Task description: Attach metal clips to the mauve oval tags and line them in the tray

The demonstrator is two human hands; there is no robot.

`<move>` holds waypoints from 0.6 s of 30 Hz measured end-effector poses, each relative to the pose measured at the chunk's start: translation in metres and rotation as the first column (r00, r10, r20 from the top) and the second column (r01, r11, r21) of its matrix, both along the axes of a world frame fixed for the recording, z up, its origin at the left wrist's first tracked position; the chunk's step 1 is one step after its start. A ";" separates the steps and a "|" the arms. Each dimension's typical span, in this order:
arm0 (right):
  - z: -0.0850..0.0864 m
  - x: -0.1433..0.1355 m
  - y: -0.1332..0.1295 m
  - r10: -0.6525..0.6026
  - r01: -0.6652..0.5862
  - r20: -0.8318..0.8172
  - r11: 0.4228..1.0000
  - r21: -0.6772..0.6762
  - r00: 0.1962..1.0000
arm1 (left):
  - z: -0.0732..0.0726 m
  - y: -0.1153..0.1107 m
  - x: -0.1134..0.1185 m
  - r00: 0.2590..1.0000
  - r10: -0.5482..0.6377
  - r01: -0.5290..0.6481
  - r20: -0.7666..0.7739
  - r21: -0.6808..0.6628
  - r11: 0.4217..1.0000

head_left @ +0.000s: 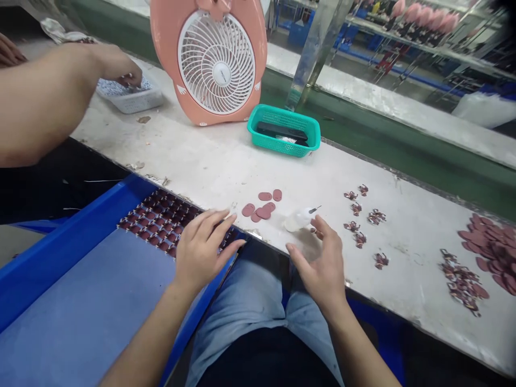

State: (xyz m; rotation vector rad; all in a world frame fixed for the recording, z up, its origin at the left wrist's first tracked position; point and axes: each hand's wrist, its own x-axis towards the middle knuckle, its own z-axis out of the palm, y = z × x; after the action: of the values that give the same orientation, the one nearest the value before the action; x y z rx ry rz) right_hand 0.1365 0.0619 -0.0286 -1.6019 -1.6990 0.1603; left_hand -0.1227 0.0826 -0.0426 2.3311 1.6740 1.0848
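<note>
My left hand (205, 242) is open, fingers stretched out, over the table's front edge and the corner of a blue tray (92, 290). Beside its fingertips lie several dark red oval pieces (264, 211), some overlapping. With thumb and fingers apart, my right hand (324, 263) is open next to a small white bottle with a thin needle tip (298, 219). The bottle leans or lies on the tabletop; I cannot tell whether my fingers touch it. Rows of small dark red pieces (161, 223) with light bits fill the tray's far end.
Small red-brown assembled clusters (355, 208) and a bigger heap (463, 282) lie to the right, near piled ovals (494, 247). A pink fan (221, 72) and a green basket (284, 148) stand behind. At left, another person's hand (116, 64) reaches into a white basket (137, 101).
</note>
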 end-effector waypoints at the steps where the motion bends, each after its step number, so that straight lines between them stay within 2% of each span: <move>1: 0.000 -0.003 0.007 0.014 -0.015 -0.017 0.999 -0.043 1.000 | 0.002 0.012 0.004 0.995 -0.093 0.093 -0.036 0.008 0.996; 3: 0.001 -0.009 0.020 0.038 -0.049 -0.107 0.993 -0.104 0.994 | 0.002 0.027 0.007 0.975 -0.214 0.212 -0.063 -0.040 0.976; 6: 0.004 -0.013 0.029 0.044 -0.091 -0.282 0.984 -0.153 0.958 | -0.009 0.029 0.004 0.974 -0.225 0.226 0.038 -0.032 0.974; 10: 0.006 -0.016 0.017 0.072 -0.167 -0.461 0.972 -0.168 0.885 | -0.018 -0.002 0.005 0.985 -0.125 0.122 0.120 0.035 0.992; 13: 0.009 -0.024 -0.003 0.149 -0.353 -0.605 0.906 -0.234 0.783 | -0.013 -0.032 0.018 0.981 -0.113 0.095 0.159 0.118 0.988; 15: 0.014 -0.031 -0.015 0.120 -0.521 -0.762 0.795 -0.310 0.637 | -0.008 -0.046 0.031 0.957 -0.215 0.156 0.193 0.284 0.946; 17: 0.020 -0.037 -0.025 -0.059 -0.638 -0.908 0.693 -0.337 0.415 | -0.006 -0.055 0.044 0.910 -0.340 0.213 0.239 0.433 0.876; 18: 0.023 -0.040 -0.029 -0.161 -0.663 -0.941 0.674 -0.326 0.299 | -0.006 -0.058 0.050 0.876 -0.390 0.236 0.283 0.454 0.859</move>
State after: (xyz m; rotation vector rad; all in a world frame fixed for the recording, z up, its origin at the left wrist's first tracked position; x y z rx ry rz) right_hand 0.0969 0.0328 -0.0056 -1.1105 -0.8706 1.7896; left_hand -0.0723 0.0250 -0.0485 2.3034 0.9516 1.7879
